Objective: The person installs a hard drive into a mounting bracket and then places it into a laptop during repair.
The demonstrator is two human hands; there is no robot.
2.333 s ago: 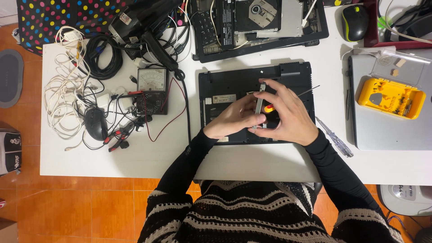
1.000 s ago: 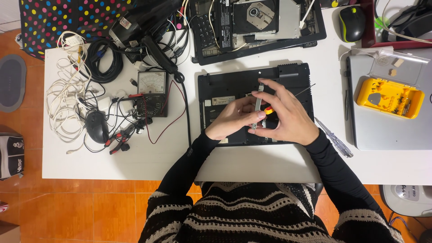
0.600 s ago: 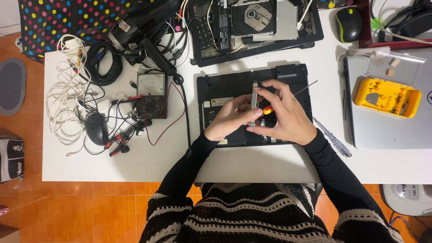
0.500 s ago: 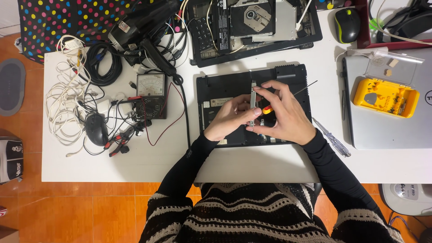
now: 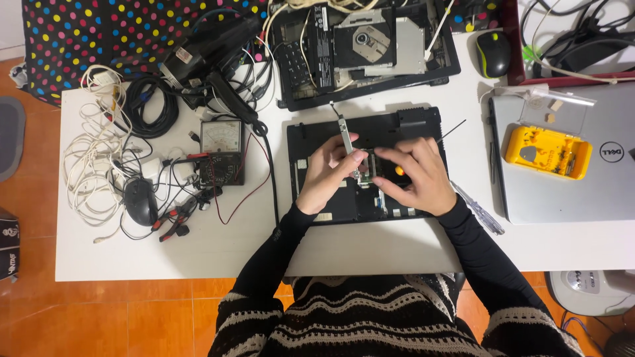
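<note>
While the left hand (image 5: 329, 173) pinches a thin grey metal strip (image 5: 344, 135) between its fingers, the right hand (image 5: 415, 173) curls its fingers onto the black laptop base (image 5: 423, 125), which lies mid-worktop (image 5: 218, 244) with an orange spot beside that hand. Right of it, a yellow bit case (image 5: 548, 152) with its clear lid open rests on a closed silver laptop (image 5: 595, 192), and a square analogue meter (image 5: 221, 151) sits to the left among cables.

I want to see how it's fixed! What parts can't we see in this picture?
Head view only:
- What the right hand grips: its fingers cover all but an orange bit.
- The black laptop base under both hands: hidden.
- Tiny pieces in the yellow case: too small.
- The left hand's grip on the thin metal strip: partly hidden.
</note>
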